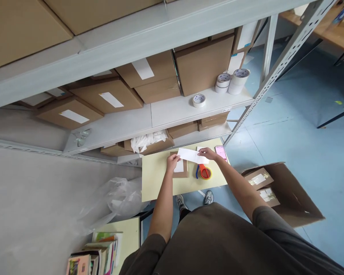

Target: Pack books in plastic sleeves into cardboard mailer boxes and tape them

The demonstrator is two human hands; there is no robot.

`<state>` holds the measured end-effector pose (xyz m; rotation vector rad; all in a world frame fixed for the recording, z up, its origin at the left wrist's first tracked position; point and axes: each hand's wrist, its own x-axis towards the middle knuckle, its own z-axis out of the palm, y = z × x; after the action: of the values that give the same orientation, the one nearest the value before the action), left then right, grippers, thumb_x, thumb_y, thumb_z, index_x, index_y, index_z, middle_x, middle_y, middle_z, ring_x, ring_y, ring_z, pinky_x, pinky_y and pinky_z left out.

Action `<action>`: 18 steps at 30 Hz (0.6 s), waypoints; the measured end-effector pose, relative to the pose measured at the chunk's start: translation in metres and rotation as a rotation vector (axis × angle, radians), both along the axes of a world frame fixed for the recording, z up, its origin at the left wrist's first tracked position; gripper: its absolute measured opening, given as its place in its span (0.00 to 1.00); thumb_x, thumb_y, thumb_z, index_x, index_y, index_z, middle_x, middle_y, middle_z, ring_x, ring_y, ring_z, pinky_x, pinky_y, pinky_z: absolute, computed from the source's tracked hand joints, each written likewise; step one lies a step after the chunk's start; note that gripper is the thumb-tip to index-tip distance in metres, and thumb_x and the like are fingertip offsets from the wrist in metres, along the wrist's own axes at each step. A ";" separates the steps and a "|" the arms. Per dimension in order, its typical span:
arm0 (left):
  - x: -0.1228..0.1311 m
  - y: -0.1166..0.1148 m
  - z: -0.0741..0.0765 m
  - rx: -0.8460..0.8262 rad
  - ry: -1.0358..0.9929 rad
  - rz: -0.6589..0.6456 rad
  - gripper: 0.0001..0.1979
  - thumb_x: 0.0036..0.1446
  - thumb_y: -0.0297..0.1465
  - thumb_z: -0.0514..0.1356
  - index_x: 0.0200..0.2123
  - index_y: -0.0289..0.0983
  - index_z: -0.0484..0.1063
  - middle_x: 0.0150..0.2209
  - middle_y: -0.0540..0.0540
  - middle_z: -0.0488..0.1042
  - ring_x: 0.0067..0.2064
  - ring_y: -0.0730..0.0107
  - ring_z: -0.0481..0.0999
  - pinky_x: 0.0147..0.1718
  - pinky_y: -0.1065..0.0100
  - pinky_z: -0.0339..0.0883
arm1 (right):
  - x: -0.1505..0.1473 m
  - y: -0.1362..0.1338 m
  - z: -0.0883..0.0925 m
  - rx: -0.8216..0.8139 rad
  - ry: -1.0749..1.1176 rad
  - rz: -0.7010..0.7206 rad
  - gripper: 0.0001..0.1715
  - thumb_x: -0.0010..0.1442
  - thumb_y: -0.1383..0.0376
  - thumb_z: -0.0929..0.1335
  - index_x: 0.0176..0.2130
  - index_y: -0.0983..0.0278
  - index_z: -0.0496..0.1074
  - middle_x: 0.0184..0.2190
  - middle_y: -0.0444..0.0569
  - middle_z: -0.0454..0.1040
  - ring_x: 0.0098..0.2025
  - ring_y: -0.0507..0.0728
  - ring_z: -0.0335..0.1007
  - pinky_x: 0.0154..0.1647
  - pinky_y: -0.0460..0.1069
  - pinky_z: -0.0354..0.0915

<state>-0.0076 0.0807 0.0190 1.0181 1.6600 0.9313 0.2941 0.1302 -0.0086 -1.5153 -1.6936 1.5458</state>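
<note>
1. We seem to be handling the white paper slip point(188, 155) over the desk point(156, 181); shifting it would call for steady support at both sides.
2. Our left hand point(172, 162) pinches its left end.
3. Our right hand point(208, 153) pinches it toward the right, near the red tape dispenser point(203, 171).

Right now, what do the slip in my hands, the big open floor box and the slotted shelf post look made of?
Slip: probably paper, matte white, thin and flat. Box: apparently cardboard, dull brown, with thin walls. Shelf post: likely painted metal, pale grey, with punched slots; the exact metal is unclear.
</note>
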 end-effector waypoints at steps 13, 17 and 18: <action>0.010 -0.020 -0.002 0.055 -0.114 0.218 0.14 0.46 0.40 0.76 0.28 0.36 0.82 0.24 0.47 0.79 0.29 0.65 0.81 0.35 0.66 0.78 | -0.002 0.020 -0.010 0.150 0.195 0.227 0.26 0.56 0.40 0.74 0.29 0.60 0.78 0.29 0.47 0.77 0.31 0.58 0.67 0.34 0.51 0.63; 0.008 -0.021 -0.003 0.030 -0.157 0.249 0.14 0.44 0.39 0.77 0.28 0.34 0.83 0.24 0.46 0.80 0.28 0.67 0.81 0.35 0.66 0.79 | -0.006 0.018 -0.004 0.144 0.222 0.197 0.27 0.53 0.40 0.75 0.28 0.60 0.79 0.28 0.47 0.77 0.31 0.57 0.67 0.35 0.51 0.63; 0.008 -0.021 -0.003 0.018 -0.168 0.267 0.14 0.44 0.38 0.77 0.28 0.34 0.83 0.24 0.46 0.80 0.28 0.68 0.81 0.36 0.66 0.79 | -0.007 0.018 -0.002 0.149 0.226 0.179 0.27 0.52 0.40 0.75 0.27 0.61 0.78 0.28 0.46 0.76 0.30 0.57 0.66 0.34 0.51 0.63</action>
<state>-0.0001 0.0595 0.0164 0.7181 1.6719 1.1758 0.2869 0.1478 -0.0107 -1.0978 -1.8046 1.5718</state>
